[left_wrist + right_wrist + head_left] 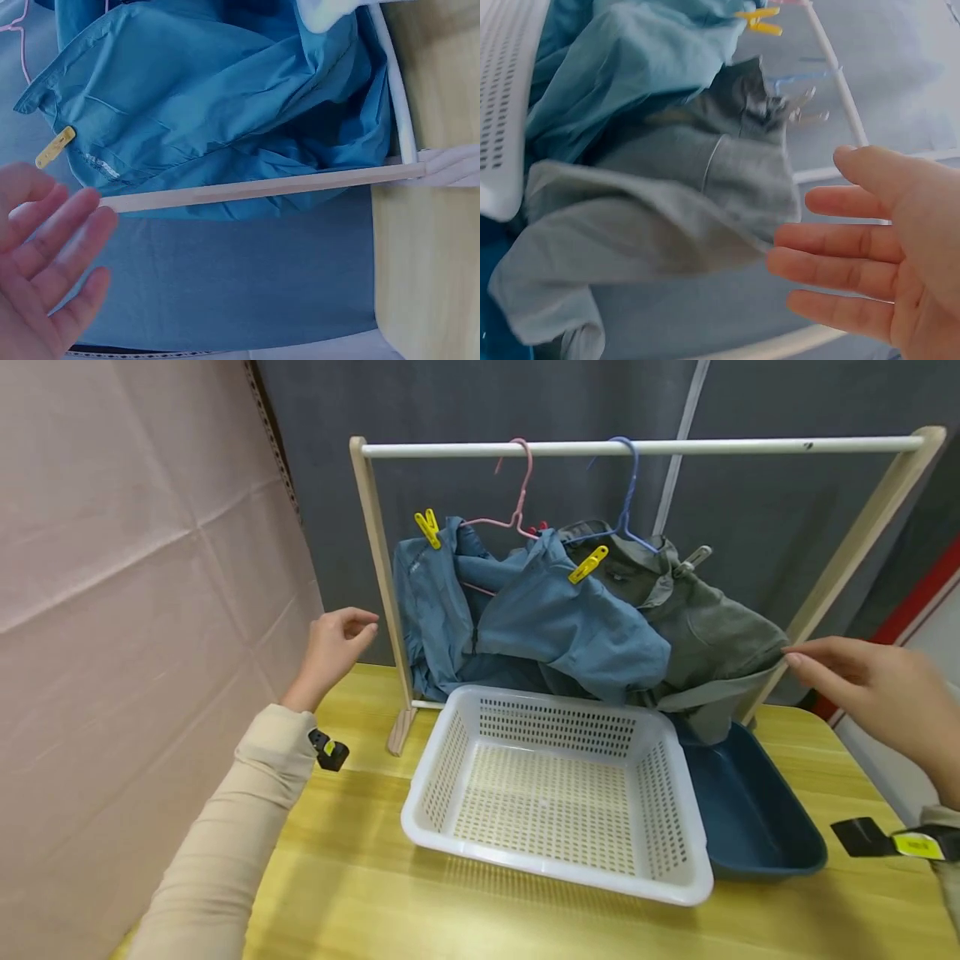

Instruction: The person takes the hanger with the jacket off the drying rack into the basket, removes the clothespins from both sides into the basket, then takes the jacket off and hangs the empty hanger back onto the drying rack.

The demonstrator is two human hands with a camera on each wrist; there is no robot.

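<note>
At centre frame, the grey garment [705,627] and blue garment [540,618] are hung on the rack [637,446]; with the fingers of both left hand [333,643] and right hand [877,693] open and empty, a one-sided tug could likely tip the rack.

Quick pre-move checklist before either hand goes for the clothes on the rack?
1. Left hand free, holding nothing: ok.
2. Right hand free, fingers straight beside the grey garment: ok.
3. White basket empty, under the clothes: ok.
4. Pegs off the blue garment: not ok, two yellow pegs in place.
5. Peg on the grey garment off: not ok.
6. Hangers seated firmly on the rail: cannot tell.
</note>
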